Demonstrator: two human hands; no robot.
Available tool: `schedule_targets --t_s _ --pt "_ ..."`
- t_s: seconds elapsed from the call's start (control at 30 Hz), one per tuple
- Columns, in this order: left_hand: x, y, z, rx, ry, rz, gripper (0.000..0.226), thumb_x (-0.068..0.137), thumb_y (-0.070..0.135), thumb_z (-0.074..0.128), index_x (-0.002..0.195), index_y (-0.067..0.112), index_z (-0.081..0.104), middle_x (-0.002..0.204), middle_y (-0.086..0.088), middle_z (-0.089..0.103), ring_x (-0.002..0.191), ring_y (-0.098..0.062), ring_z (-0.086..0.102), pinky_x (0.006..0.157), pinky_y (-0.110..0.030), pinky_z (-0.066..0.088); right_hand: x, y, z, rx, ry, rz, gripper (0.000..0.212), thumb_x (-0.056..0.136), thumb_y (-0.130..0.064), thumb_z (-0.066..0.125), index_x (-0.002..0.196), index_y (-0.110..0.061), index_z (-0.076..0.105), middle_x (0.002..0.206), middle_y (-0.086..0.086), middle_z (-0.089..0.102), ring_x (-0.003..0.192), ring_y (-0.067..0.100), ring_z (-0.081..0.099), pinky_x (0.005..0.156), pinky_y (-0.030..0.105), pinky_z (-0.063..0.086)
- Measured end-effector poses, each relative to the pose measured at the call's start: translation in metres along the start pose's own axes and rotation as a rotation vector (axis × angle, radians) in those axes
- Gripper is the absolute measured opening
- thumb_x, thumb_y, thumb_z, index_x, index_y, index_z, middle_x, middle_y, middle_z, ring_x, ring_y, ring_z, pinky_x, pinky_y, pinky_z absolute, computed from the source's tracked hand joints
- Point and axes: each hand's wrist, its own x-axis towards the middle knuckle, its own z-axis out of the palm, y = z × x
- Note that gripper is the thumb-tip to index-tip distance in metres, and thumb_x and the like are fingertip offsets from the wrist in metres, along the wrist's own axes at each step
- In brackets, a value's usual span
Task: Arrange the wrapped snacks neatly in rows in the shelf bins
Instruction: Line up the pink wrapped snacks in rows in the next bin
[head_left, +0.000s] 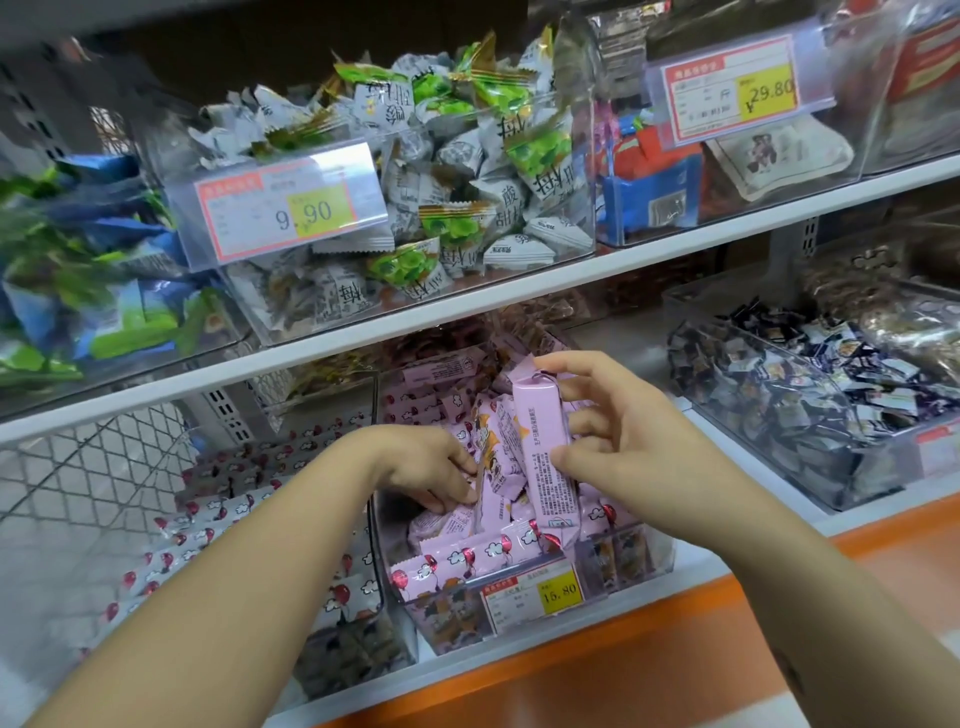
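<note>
Two hands are working in one bin. The right hand (613, 431) pinches a long pink pack (543, 452) between thumb and fingertips, standing it on end above the heap. The left hand (431, 467) is down among the pink snacks (467, 556), fingers bent against a couple of upright ones; whether it clasps one or only props them, I cannot tell.

Out from there, the clear bin (649, 545) on the lower shelf holds a jumble: packs lie flat along the near wall, others lean every way. A price tag (530, 597) hangs at its near front, and dark-wrapped sweets (779, 405) fill the bin to the right.

My read: row-building is barely begun. The next move calls for lowering the held pack beside the propped ones, faces matching, with the left bracing them.
</note>
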Motion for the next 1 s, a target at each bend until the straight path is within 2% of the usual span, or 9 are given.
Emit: schedule_targets --t_s 0.1,0.27,0.4,0.47,0.53,0.6,0.67,0.83,1.0 --pt "0.001 -0.001 0.001 0.028 -0.002 -0.003 0.045 0.088 0.002 0.063 0.130 0.005 0.050 0.092 -0.003 0.060 0.077 -0.010 0.059 0.066 -0.015 0.053 -0.001 0.000 -0.002 0.007 -0.008 0.010 0.059 0.081 0.009 0.055 0.119 -0.036 0.050 0.099 -0.011 0.050 0.058 0.001 0.046 0.061 0.020 0.045" --pt "0.001 0.001 0.001 0.083 -0.030 -0.028 0.045 0.089 -0.001 0.059 0.132 0.003 0.047 0.105 -0.009 0.061 0.084 -0.014 0.059 0.063 -0.015 0.051 -0.001 0.001 -0.003 0.028 -0.030 0.015 0.059 0.082 0.011 0.055 0.114 -0.038 0.051 0.100 -0.008 0.049 0.060 0.000 0.048 0.063 0.021 0.047" --pt "-0.001 0.005 0.004 0.184 -0.025 -0.021 0.045 0.089 0.006 0.063 0.131 0.008 0.049 0.108 -0.005 0.059 0.099 -0.015 0.053 0.080 -0.023 0.047 -0.001 0.001 -0.005 0.034 -0.042 0.025 0.059 0.082 0.011 0.055 0.113 -0.039 0.050 0.103 -0.006 0.049 0.060 -0.001 0.048 0.062 0.020 0.047" --pt "-0.003 0.006 0.005 0.296 -0.034 -0.012 0.043 0.089 0.013 0.065 0.130 0.010 0.051 0.103 0.000 0.058 0.096 -0.014 0.050 0.085 -0.027 0.044 -0.001 0.001 -0.005 0.036 -0.042 0.027 0.059 0.082 0.011 0.055 0.113 -0.039 0.050 0.103 -0.007 0.050 0.059 0.000 0.048 0.061 0.021 0.046" --pt "-0.005 0.007 0.007 0.423 -0.030 -0.011 0.038 0.088 0.022 0.066 0.123 0.013 0.054 0.092 0.005 0.054 0.089 -0.015 0.048 0.083 -0.028 0.041 -0.001 0.001 -0.005 0.039 -0.044 0.026 0.059 0.082 0.011 0.055 0.113 -0.039 0.050 0.101 -0.009 0.051 0.060 0.002 0.049 0.062 0.022 0.046" --pt "-0.008 0.008 0.008 0.487 -0.008 -0.025 0.037 0.087 0.027 0.066 0.120 0.016 0.053 0.098 0.004 0.052 0.090 -0.017 0.048 0.083 -0.030 0.040 -0.001 0.000 -0.005 0.039 -0.047 0.026 0.059 0.082 0.011 0.055 0.113 -0.038 0.049 0.100 -0.010 0.051 0.060 0.001 0.050 0.063 0.023 0.047" --pt "-0.008 0.008 0.009 0.496 0.023 -0.030 0.036 0.086 0.026 0.067 0.117 0.019 0.051 0.101 0.002 0.051 0.090 -0.018 0.047 0.081 -0.030 0.040 -0.002 -0.001 -0.005 0.047 -0.050 0.025 0.058 0.083 0.012 0.054 0.112 -0.038 0.049 0.101 -0.011 0.051 0.060 -0.001 0.051 0.063 0.023 0.048" --pt "-0.007 0.005 0.009 0.449 0.063 0.013 0.026 0.081 0.018 0.070 0.087 0.026 0.046 0.083 0.004 0.050 0.077 -0.017 0.046 0.070 -0.029 0.039 -0.002 -0.003 -0.006 0.069 -0.055 0.028 0.058 0.083 0.013 0.053 0.110 -0.038 0.049 0.100 -0.011 0.051 0.061 0.000 0.051 0.063 0.023 0.047" --pt "-0.023 0.007 0.008 0.485 0.147 0.061 0.034 0.081 0.024 0.073 0.102 0.023 0.046 0.084 0.007 0.053 0.077 -0.014 0.048 0.071 -0.029 0.039 -0.003 -0.004 -0.007 0.075 -0.060 0.024 0.057 0.083 0.013 0.053 0.112 -0.036 0.049 0.100 -0.011 0.051 0.061 -0.002 0.051 0.061 0.020 0.047"
